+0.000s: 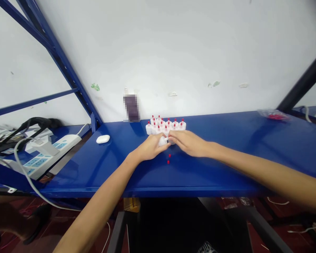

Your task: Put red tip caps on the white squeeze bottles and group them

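Note:
My left hand [150, 147] is closed around a small white squeeze bottle [162, 141], tilted so its bare nozzle points right. My right hand [188, 141] meets it at the nozzle, its fingertips pinched together; what they hold is mostly hidden. Just beyond both hands, several white bottles with red caps [160, 129] stand upright in a tight group. Two loose red caps lie on the blue table nearer to me, one cap [170, 155] slightly farther off than the other cap [168, 162].
On the blue table [94, 172] lie a white earbud case [103, 139] at left and a clear bag with red pieces [275, 115] at far right. A pixelated dark phone-like object [132, 108] leans on the wall. Power strips [54, 151] and cables occupy the left.

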{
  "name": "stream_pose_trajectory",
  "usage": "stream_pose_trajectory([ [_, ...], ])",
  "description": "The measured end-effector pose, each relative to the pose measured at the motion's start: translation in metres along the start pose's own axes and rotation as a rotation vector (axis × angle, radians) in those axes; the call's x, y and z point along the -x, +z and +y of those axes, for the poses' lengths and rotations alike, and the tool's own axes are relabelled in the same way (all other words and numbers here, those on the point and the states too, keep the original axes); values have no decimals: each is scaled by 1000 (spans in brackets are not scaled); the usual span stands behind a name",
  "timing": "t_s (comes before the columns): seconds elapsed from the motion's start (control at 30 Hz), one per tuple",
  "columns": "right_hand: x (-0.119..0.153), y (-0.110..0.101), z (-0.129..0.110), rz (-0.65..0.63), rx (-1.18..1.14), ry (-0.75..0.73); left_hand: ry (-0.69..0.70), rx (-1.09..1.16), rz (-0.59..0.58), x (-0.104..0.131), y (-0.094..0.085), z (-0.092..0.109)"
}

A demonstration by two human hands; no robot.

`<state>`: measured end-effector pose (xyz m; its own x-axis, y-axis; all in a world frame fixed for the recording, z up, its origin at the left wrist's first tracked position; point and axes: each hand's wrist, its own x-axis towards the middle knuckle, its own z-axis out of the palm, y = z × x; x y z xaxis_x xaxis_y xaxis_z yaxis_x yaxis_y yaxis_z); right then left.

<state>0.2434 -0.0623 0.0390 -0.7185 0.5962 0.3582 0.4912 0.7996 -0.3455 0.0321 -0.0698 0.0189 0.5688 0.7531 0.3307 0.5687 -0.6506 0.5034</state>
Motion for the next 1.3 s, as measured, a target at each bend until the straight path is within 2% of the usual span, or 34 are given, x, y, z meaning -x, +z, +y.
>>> stream_pose_trajectory([
  [0.17, -16, -39, -4, 14, 50, 70, -105, -67, 53, 4, -4, -15],
  [0.27, -28, -54, -2, -99, 149, 160, -159, -154, 73, 4, -4, -25],
  [0.4, -40, -51, 6, -288, 155, 279, -163, -190, 113, 4, -3, -27],
  [0.53, -49, -42, 16, -429, 145, 351, -172, -171, 34, 5, -4, -21],
  [0.6, -49, -39, 17, -378, 200, 369, -170, -160, 5, 5, -5, -20],
  [0.7, -34, -30, 9, -159, 375, 378, -163, -144, 0, 5, -6, -19],
  [0.77, -17, -21, -1, -72, 506, 319, -158, -157, 5, 5, -7, -18],
  [0.93, 21, 9, -16, -243, 603, -40, -116, -262, 21, 5, -5, -17],
  [1.07, 24, 22, -12, -280, 562, -150, -111, -343, 1, 6, -2, -18],
  [1.17, 18, 19, -7, -219, 435, -107, -88, -368, -23, 6, -2, -19],
  [1.3, 10, 16, -3, 20, 138, 88, -71, -333, -9, 5, -2, -14],
])
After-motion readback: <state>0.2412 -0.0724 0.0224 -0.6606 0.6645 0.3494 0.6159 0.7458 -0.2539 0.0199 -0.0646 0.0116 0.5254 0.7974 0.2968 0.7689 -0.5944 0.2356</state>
